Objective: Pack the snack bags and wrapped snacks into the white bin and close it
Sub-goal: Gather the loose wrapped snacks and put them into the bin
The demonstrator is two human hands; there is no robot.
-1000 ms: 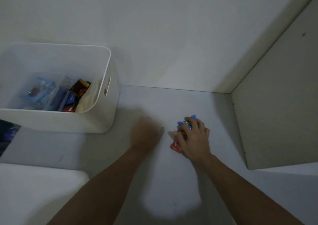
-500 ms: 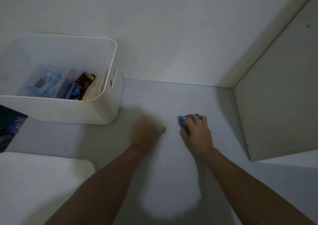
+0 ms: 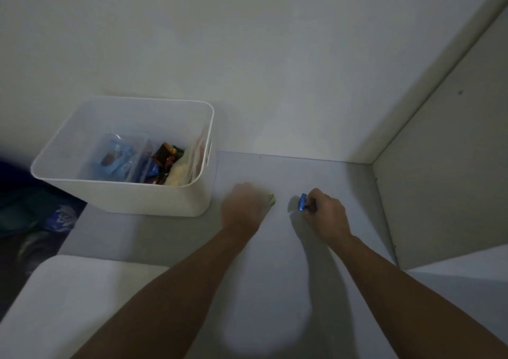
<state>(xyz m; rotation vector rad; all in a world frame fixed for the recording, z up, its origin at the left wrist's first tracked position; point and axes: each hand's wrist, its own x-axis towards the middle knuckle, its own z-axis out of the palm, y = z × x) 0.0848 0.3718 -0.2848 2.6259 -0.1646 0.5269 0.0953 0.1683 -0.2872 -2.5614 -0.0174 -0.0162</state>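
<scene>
The open white bin (image 3: 132, 196) stands on the grey shelf at the left, with several snack bags (image 3: 115, 158) and wrapped snacks (image 3: 165, 156) inside. My left hand (image 3: 243, 207), blurred, is closed just right of the bin, and a yellow-green wrapped snack (image 3: 272, 199) pokes out of it. A little further right, my right hand (image 3: 325, 215) grips a small blue wrapped snack (image 3: 302, 202). Both hands hover low over the shelf surface.
A flat white lid (image 3: 68, 303) lies at the lower left. A white side panel (image 3: 445, 180) walls off the right, and the back wall (image 3: 275, 70) rises behind. Dark clutter with blue packaging (image 3: 59, 217) sits left of the shelf edge.
The view has shifted, so the bin now appears further right and lower. My right hand has gathered the blue and red wrapped snacks into its fist; only the blue tip shows now.
</scene>
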